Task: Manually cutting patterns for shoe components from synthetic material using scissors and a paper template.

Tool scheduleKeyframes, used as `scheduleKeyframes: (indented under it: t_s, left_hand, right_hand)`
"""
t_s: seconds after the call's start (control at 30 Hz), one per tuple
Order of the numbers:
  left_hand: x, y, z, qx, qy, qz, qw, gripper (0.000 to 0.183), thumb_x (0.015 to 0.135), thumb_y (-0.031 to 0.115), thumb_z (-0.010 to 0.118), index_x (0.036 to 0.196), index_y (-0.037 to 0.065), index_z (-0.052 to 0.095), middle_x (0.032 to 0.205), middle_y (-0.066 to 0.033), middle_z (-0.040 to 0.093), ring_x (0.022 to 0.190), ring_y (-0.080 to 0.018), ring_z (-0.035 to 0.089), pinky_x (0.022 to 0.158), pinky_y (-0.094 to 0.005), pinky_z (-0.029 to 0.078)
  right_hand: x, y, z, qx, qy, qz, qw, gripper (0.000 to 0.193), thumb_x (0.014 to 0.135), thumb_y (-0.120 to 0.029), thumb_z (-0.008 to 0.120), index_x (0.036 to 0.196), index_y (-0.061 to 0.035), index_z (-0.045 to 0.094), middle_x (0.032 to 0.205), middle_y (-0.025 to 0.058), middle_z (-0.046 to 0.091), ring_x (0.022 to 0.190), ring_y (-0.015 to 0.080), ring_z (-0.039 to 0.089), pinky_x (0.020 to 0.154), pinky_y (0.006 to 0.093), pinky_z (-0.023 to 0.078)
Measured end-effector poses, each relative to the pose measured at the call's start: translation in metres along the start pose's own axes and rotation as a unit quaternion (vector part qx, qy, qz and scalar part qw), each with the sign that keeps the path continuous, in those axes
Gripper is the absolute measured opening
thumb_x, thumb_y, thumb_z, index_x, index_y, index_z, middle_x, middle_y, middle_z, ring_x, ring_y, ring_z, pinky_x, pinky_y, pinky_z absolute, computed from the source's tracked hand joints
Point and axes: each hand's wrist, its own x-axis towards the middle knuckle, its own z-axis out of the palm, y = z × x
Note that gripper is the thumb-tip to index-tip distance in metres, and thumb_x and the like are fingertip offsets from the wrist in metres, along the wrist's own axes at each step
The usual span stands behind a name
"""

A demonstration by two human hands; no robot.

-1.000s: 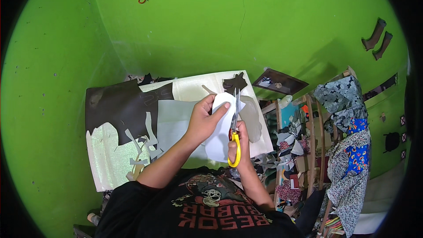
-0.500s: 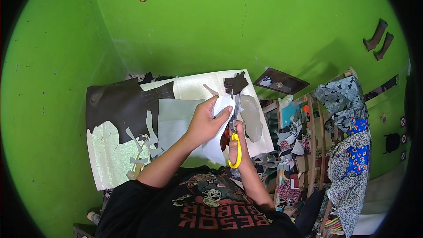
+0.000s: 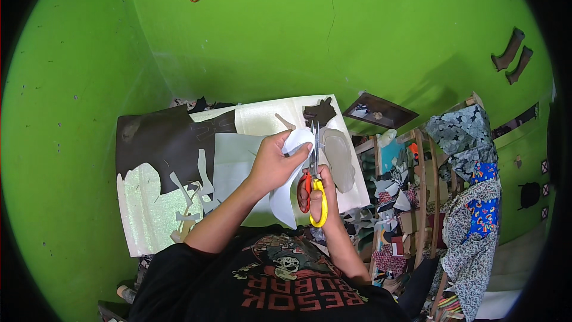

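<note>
Pinched between the thumb and fingers of my left hand (image 3: 275,158) is a white sheet piece (image 3: 286,194) with a rounded top and a long strip curving down toward me. My right hand (image 3: 322,194) grips scissors (image 3: 317,164) with one yellow and one red handle, blades pointing away from me. The blades stand slightly apart, just right of the white piece's edge; whether they touch it I cannot tell. Right of the scissors, grey sole-shaped pieces (image 3: 338,161) lie on the table. Beneath my left hand is a larger pale grey sheet (image 3: 232,161).
The white table (image 3: 143,220) carries a dark brown sheet (image 3: 158,149) at left, narrow pale offcuts (image 3: 204,173) and a dark scrap (image 3: 320,112) at the back. At right stands a wooden rack (image 3: 422,185) full of scraps, with patterned cloth (image 3: 471,214) draped beside it. A green wall (image 3: 250,36) rises behind.
The scissor blades have shifted from over the white piece's edge to just right of it and are closer together. The white piece has turned slightly, its lower strip swinging left and down.
</note>
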Motion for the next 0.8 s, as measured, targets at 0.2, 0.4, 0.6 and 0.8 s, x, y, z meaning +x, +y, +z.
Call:
scheduleKeyframes:
  t_s: [0.2,0.4,0.6,0.8]
  left_hand:
    - [0.001,0.002,-0.005,0.028,-0.015,-0.019,0.999,0.018,0.090,0.013,0.071,0.097,-0.003,0.070,0.083,-0.0018,0.070,0.074,-0.0049,0.059,0.066,-0.0256,0.050]
    - [0.002,0.004,-0.007,0.023,-0.047,-0.040,0.998,0.018,0.089,0.015,0.072,0.094,-0.003,0.070,0.078,0.0003,0.069,0.071,-0.0047,0.057,0.064,-0.0253,0.048]
    - [0.004,0.004,-0.008,0.035,-0.087,-0.066,0.993,0.020,0.089,0.016,0.071,0.096,-0.003,0.071,0.079,-0.0011,0.069,0.071,-0.0050,0.058,0.065,-0.0258,0.049]
    - [0.002,-0.009,-0.007,0.023,-0.105,-0.071,0.992,0.019,0.090,0.016,0.071,0.096,-0.002,0.071,0.079,-0.0006,0.069,0.071,-0.0045,0.058,0.064,-0.0254,0.049]
  right_hand:
    - [0.001,0.002,-0.002,-0.004,-0.028,-0.035,0.999,0.041,0.092,-0.030,0.067,0.114,-0.0089,0.039,0.069,-0.0014,0.046,0.052,0.0075,0.043,0.045,0.0223,0.037]
    - [0.000,-0.004,-0.003,-0.030,-0.009,0.006,0.999,0.062,0.088,-0.053,0.069,0.115,-0.0069,0.038,0.071,-0.0008,0.046,0.053,0.0086,0.044,0.046,0.0225,0.038]
    - [-0.002,0.001,-0.002,-0.042,0.007,-0.006,0.999,0.059,0.090,-0.052,0.067,0.114,-0.0067,0.038,0.072,0.0011,0.048,0.053,0.0091,0.045,0.044,0.0226,0.038]
    - [0.000,-0.003,-0.002,-0.021,0.018,-0.025,0.999,0.069,0.084,-0.064,0.066,0.111,-0.0057,0.041,0.061,0.0033,0.048,0.042,0.0100,0.043,0.041,0.0229,0.035]
